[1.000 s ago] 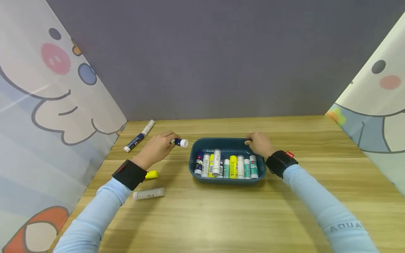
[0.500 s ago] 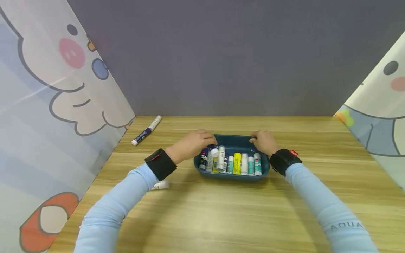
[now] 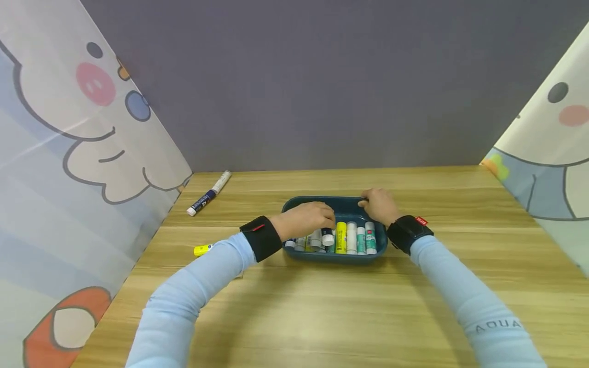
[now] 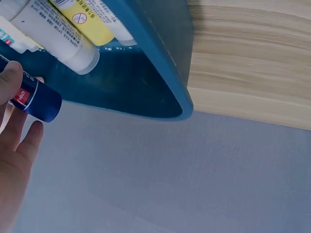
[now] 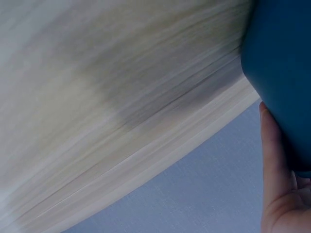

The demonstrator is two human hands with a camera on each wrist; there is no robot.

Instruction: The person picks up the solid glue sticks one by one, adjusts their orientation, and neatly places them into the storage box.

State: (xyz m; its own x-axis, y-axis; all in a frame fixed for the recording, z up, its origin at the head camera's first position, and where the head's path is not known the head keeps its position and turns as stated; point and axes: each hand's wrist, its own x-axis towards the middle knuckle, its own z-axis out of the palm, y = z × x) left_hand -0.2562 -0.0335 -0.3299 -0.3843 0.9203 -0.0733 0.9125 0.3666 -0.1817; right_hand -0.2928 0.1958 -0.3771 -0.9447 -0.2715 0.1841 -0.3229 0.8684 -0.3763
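A dark teal plastic bin (image 3: 339, 259) stands on the table with several glue sticks in it: yellow (image 3: 341, 238), white (image 3: 352, 238) and green (image 3: 370, 238). Over the bin, my left hand (image 3: 304, 219) holds a navy glue stick with a white end (image 3: 327, 237) between thumb and fingers. In the left wrist view this navy glue stick (image 4: 41, 102) is above a white glue stick (image 4: 60, 41) lying in the bin. My right hand (image 3: 381, 206) grips the bin's back rim near the right corner. The right wrist view shows a finger (image 5: 273, 150) along the bin's outer wall.
At the back left of the table lie a navy glue stick (image 3: 201, 203) and a white glue stick (image 3: 222, 181), end to end. A yellow glue stick (image 3: 202, 250) shows beside my left sleeve (image 3: 202, 281). A grey panel (image 3: 322, 87) rises behind the table.
My left hand has moved right from beside the bin to over it, carrying the navy glue stick. My right hand has stayed on the rim.
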